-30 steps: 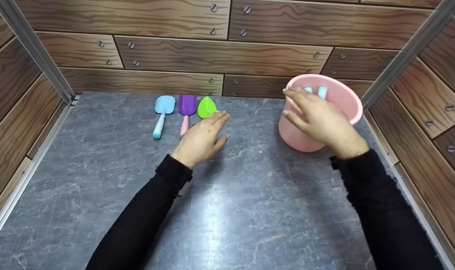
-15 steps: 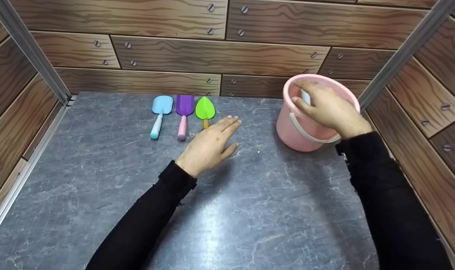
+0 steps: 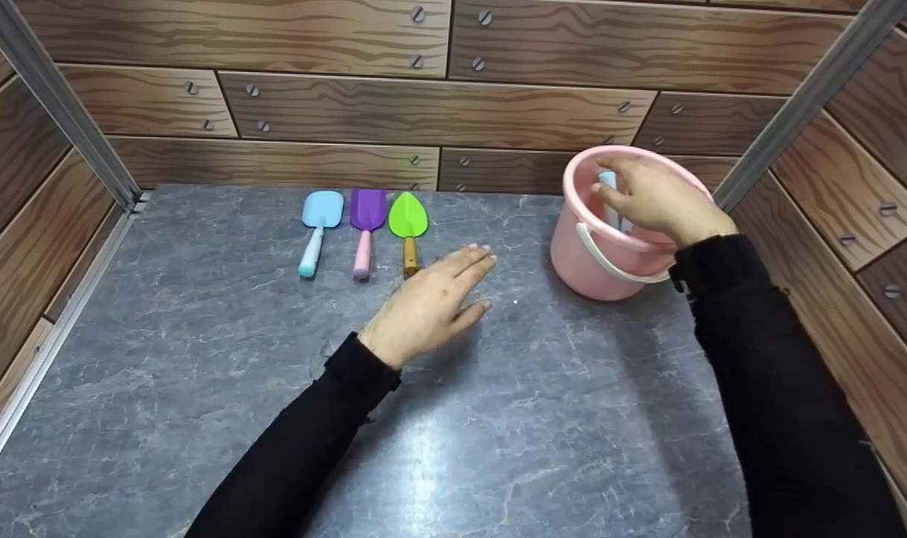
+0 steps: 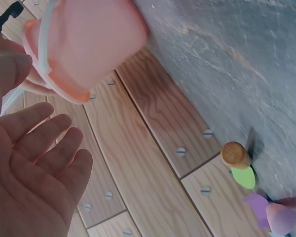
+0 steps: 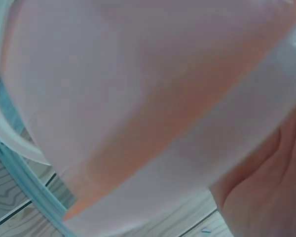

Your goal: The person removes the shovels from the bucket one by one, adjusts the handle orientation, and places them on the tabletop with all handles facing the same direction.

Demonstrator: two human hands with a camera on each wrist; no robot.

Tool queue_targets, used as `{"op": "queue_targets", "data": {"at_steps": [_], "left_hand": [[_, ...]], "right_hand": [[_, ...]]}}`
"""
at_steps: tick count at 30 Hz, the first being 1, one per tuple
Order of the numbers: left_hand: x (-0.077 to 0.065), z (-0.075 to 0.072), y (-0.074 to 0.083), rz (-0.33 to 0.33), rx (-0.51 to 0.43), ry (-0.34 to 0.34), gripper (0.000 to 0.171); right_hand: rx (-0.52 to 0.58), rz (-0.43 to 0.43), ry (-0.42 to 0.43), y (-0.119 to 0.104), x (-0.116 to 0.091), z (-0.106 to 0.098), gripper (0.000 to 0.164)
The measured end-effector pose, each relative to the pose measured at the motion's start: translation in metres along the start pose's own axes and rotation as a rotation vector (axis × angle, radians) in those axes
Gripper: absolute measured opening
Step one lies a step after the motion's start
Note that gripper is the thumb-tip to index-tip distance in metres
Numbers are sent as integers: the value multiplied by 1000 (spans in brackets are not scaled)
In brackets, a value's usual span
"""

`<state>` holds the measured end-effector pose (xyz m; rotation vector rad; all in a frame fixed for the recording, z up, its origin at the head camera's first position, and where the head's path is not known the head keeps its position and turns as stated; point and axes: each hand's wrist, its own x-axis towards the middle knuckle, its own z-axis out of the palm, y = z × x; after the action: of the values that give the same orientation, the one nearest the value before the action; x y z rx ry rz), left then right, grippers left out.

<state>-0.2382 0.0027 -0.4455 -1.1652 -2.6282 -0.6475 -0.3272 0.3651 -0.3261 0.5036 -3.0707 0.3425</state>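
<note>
The pink bucket stands upright at the back right, its white handle hanging down its front. My right hand reaches over its rim, thumb and forefinger apart beside a light-blue tool handle inside. The other fingers are hidden. In the right wrist view, the bucket wall covers most of the hand. My left hand hovers palm down over the table, fingers straight, nothing held. Just behind it lies a green trowel with a brown handle, beside a purple shovel and a blue shovel.
The grey marbled tabletop is enclosed by wood-patterned walls at the back and both sides. Metal posts stand at the back corners, the right one close behind the bucket.
My right hand has moved from above the near rim into the bucket's mouth. My left hand has drawn back and to the right, uncovering the green trowel's handle. The bucket's white handle came into view.
</note>
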Motion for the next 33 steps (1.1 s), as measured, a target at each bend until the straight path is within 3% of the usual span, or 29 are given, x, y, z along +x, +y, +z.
{"op": "queue_targets", "data": {"at_steps": [5, 13, 15, 19, 22, 25, 29, 33], "left_hand": [[-1, 2, 4, 20, 11, -2, 67], [-3, 2, 11, 69, 30, -12, 67], [-4, 1, 13, 78, 35, -13, 67], [-5, 2, 16, 96, 37, -14, 65], [-5, 3, 18, 109, 36, -8, 64], [-5, 4, 18, 117, 30, -5, 63], [-5, 5, 19, 115, 31, -13, 63], [-4, 4, 20, 107, 35, -21, 64]], "right_hand": [[6, 46, -53, 10, 4, -2, 58], [-39, 68, -80, 26, 12, 0, 56], [-46, 89, -87, 37, 16, 3, 53], [-4, 80, -59, 83, 32, 20, 46], [16, 79, -58, 99, 35, 25, 48], [3, 80, -51, 89, 31, 21, 43], [-37, 103, -41, 54, 18, 11, 30], [-38, 91, -19, 40, 10, 5, 27]]}}
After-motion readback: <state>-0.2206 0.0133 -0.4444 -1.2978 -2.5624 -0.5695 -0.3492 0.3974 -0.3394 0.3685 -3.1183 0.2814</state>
